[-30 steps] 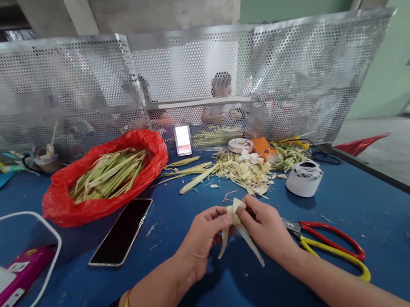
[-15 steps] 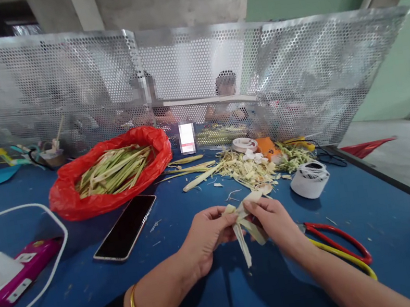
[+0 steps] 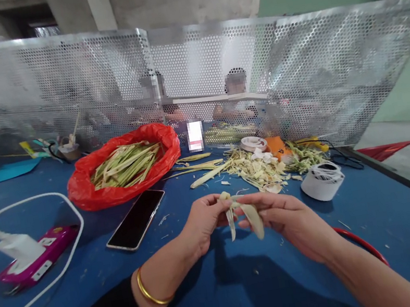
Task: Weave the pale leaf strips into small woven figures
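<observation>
Close to the middle of the head view, my left hand [image 3: 204, 223] pinches a folded bundle of pale leaf strips [image 3: 256, 223] between thumb and fingers. My right hand [image 3: 293, 218] meets it from the other side, its fingers closed on the same strips. Two flat ends hang down between the hands, above the blue table. Exactly how the strips cross is hidden by the fingertips. Behind my right forearm, part of a red scissor handle [image 3: 364, 244] shows.
A red plastic bag [image 3: 80, 188] of long green-yellow leaves stands left, behind a phone [image 3: 137, 221]. A purple power strip [image 3: 54, 241] with white cable lies further left. Trimmings [image 3: 259, 170], a tape roll [image 3: 254, 143] and a white roll [image 3: 322, 185] sit right. A perforated metal screen [image 3: 95, 72] closes the back.
My right hand has turned, its fingers now reaching across flatter toward the left hand. The strip end that pointed up now hangs down. The view has shifted slightly left.
</observation>
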The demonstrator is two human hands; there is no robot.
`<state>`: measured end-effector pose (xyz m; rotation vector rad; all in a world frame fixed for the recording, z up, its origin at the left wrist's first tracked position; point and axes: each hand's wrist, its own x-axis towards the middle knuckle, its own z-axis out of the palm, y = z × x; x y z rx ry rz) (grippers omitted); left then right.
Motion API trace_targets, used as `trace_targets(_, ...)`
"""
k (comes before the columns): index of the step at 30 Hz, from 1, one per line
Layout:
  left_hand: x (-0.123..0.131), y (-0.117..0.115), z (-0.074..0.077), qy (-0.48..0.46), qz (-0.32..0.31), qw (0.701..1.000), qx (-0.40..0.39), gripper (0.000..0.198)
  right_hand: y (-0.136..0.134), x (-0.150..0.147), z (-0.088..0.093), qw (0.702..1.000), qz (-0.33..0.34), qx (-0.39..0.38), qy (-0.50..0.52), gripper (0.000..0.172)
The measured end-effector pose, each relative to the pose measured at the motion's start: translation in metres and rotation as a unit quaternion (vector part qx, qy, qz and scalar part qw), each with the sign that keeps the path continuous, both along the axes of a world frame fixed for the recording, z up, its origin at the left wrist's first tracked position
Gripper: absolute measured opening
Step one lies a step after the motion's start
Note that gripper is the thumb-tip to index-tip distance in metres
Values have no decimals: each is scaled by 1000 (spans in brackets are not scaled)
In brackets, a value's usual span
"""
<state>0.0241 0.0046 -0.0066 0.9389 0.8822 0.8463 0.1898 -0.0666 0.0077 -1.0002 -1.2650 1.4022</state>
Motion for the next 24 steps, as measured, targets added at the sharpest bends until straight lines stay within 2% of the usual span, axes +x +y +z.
trace_targets(6, 1, -3, -3, -4, -48, 999, 10, 31, 0, 3, -2, 998, 44, 34, 12, 49)
trace_targets(8, 1, -3, -4, -7, -56, 998, 15, 32, 0, 3, -2, 998, 46, 45, 3, 49)
trace_targets(11, 1, -4, -3, 9, -60, 998, 12, 29, 0, 1, -2, 995, -11, 75, -59, 34)
trace_targets(14, 2, -5, -3, 34, -66, 997, 0, 25, 2, 1, -4, 974, -108, 127, -156, 16)
trace_targets(18, 3, -7, -5, 42, -83, 996, 4, 25, 3, 1, -7, 936, -185, 200, -223, 14)
trace_targets(21, 3, -7, -7, 46, -89, 995, 6, 29, 4, 1, -6, 927, -195, 239, -211, 14)
trace_targets(24, 3, -6, -9, 55, -93, 994, 7, 32, 4, -2, -5, 945, -156, 228, -173, 20)
